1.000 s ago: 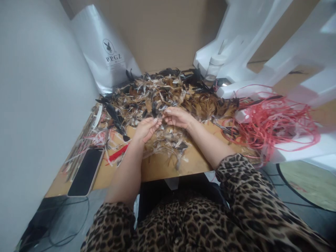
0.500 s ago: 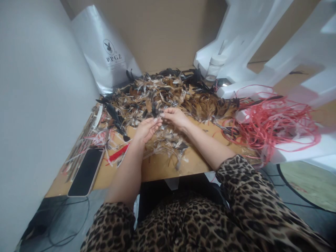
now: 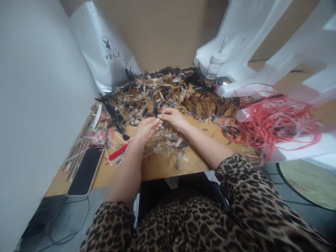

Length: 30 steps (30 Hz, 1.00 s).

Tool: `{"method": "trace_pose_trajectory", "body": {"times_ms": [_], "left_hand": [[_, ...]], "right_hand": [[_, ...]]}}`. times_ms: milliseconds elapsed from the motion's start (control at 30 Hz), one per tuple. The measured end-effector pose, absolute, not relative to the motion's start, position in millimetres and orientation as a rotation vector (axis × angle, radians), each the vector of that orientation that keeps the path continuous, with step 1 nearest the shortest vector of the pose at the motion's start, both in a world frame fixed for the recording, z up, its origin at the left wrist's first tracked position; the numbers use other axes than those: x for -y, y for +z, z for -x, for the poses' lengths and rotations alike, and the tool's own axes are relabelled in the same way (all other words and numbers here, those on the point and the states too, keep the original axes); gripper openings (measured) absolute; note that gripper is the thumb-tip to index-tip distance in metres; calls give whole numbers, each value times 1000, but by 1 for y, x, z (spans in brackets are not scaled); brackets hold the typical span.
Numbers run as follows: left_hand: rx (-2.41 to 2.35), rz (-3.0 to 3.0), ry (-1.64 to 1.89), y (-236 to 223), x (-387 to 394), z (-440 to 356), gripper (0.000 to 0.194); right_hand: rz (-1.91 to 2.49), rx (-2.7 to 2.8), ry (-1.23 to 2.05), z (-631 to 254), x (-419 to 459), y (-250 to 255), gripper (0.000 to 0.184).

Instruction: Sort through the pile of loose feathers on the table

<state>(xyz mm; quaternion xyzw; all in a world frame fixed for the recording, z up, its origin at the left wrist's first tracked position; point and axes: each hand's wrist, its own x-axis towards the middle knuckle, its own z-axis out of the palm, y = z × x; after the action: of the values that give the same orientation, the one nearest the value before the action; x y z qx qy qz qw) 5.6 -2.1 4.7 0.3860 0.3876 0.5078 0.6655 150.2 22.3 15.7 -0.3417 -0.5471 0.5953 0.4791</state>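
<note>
My left hand and my right hand meet over the table, fingertips pinched together and almost touching. A small dark feather stands up at their tips, and both pinches seem closed on its lower end; fingers partly hide it. Just beyond lies a wide heap of brown, black and white feathers. Nearer my body, under the hands, is a loose scatter of downy grey-brown feather bits.
On the left are a phone, a red strip, thin sticks and a white bag. To the right lie scissors and tangled pink-red ribbon. A clear jar stands behind.
My right hand has shifted very slightly left, and its fingers have moved a little at the pinch. The view has tilted slightly; the rest looks the same.
</note>
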Motion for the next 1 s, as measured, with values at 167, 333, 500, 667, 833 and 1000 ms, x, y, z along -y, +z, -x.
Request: {"method": "trace_pose_trajectory", "body": {"times_ms": [167, 333, 500, 667, 833, 1000], "left_hand": [[-911, -893, 1230, 7, 2, -5, 16], [-883, -797, 1349, 6, -3, 1, 16], [-872, -751, 1387, 6, -4, 4, 11], [-898, -740, 1390, 8, -3, 3, 9], [-905, -734, 1401, 8, -4, 3, 8], [-892, -722, 1399, 6, -5, 4, 10]], "right_hand": [[914, 1640, 1318, -168, -30, 22, 25], [995, 2230, 1007, -190, -40, 22, 18], [1206, 2446, 792, -196, -40, 22, 13], [1472, 2349, 753, -208, -38, 33, 5], [1540, 2321, 770, -209, -39, 35, 7], [1661, 2320, 657, -197, -36, 29, 5]]}}
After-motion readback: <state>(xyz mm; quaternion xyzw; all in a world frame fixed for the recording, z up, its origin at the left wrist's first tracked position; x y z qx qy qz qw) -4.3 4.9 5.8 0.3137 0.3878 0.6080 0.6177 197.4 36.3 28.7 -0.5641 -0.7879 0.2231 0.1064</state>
